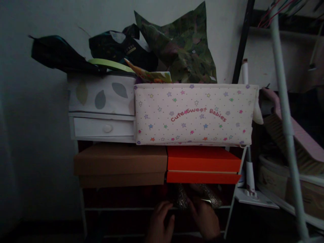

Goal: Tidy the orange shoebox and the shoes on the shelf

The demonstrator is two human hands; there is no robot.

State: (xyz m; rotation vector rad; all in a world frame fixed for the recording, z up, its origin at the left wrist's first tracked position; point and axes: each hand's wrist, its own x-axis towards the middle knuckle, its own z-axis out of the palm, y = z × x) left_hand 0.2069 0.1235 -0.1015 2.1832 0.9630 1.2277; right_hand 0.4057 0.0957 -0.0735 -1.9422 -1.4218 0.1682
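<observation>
Two glittery silver pieces, which look like a pair of shoes, sit on a shelf under the boxes: the left shoe and the right shoe. My right hand is at them, its thumb side against the left shoe and its other fingers curled and partly hidden in the dark. Just left of the shoes, my left hand is at the shelf's front edge, thumb and fingers apart, with nothing seen in it. Dim light hides the shoes' full shape.
Above the hands lie a brown box and an orange box. Over them stand a star-patterned fabric bin and a small white drawer. A grey pole and a pink-backed brush are at right.
</observation>
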